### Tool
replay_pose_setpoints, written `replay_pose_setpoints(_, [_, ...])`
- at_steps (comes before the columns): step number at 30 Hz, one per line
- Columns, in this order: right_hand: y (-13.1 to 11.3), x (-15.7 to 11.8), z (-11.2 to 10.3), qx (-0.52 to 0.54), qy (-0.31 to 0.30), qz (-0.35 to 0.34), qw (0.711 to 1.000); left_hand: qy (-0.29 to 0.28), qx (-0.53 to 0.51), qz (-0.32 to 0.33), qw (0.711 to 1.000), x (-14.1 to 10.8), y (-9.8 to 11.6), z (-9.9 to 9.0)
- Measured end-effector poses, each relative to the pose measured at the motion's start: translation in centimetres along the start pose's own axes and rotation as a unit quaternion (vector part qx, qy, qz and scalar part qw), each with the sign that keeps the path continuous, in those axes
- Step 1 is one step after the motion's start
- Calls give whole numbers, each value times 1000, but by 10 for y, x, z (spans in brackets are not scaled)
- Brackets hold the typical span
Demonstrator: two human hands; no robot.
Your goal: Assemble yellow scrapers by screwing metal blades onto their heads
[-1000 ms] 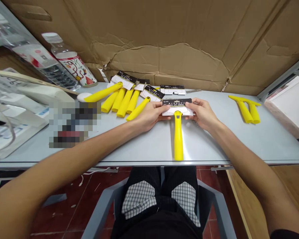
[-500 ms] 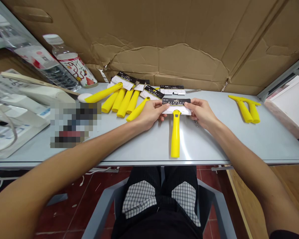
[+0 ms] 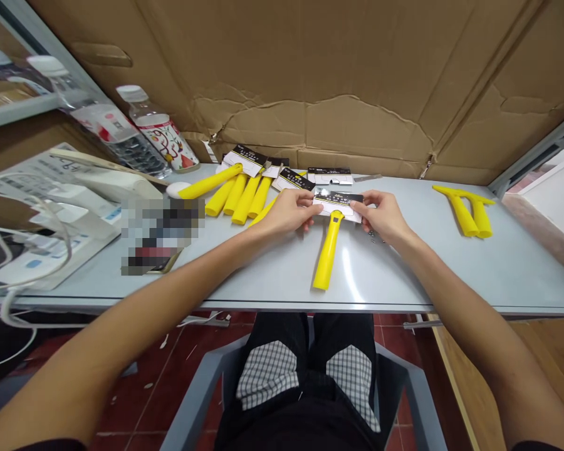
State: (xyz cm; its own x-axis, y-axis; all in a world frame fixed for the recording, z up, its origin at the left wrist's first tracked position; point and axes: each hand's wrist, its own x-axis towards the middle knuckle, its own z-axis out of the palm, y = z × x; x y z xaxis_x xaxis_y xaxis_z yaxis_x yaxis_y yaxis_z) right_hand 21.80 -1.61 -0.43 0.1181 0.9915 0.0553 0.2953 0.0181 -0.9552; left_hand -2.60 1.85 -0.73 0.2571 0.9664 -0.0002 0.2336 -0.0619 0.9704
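Between my hands is a black-and-white header card (image 3: pixel 337 205), with a yellow handle (image 3: pixel 328 254) hanging from it toward the table's front edge, its lower end slanting left. My left hand (image 3: pixel 292 213) pinches the card's left end. The right end is gripped between thumb and fingers of my right hand (image 3: pixel 381 215). Several carded yellow handles (image 3: pixel 248 197) lie in a cluster left of my hands. Another card (image 3: pixel 329 176) lies flat behind the held one, beside a thin metal strip (image 3: pixel 367 178). A few tiny metal parts (image 3: pixel 373 237) rest by my right hand.
Two yellow handles without cards (image 3: pixel 470 213) lie at the right of the grey table (image 3: pixel 521 269). Bottles (image 3: pixel 164 134), white boxes (image 3: pixel 70 219) and cables stand at the left. A cardboard sheet (image 3: pixel 357 62) rises behind. A blurred-out item (image 3: pixel 162 238) lies left of my left forearm.
The held handle's lower end has swung left, and the card now tilts slightly down to the right. Both hands still grip it. The camera view has shifted a little left.
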Motion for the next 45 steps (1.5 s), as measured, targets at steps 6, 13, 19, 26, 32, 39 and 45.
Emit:
replay_pose_setpoints(6, [4, 1, 6, -275, 42, -108, 955, 9, 216, 125, 968, 6, -1, -14])
replay_pose_setpoints(13, [1, 10, 26, -411, -11, -156, 898, -34, 351, 149, 924, 7, -7, -25])
replay_pose_setpoints(19, [-2, 9, 31, -489, 19, -171, 855, -9, 489, 147, 860, -4, 8, -21])
replay_pose_setpoints(26, [2, -47, 15, -410, 27, -293, 863, -12, 461, 226, 858, -70, -9, -22])
replay_pose_setpoints(32, [25, -104, 26, -440, -73, -246, 861, 32, 465, 230, 854, -106, -42, 4])
replay_pose_setpoints(39, [27, -111, 34, -465, -83, -195, 859, 32, 486, 201, 850, -114, -38, 19])
replay_pose_setpoints(45, [21, -115, 35, -464, -83, -182, 863, 28, 487, 180, 854, -118, -36, 19])
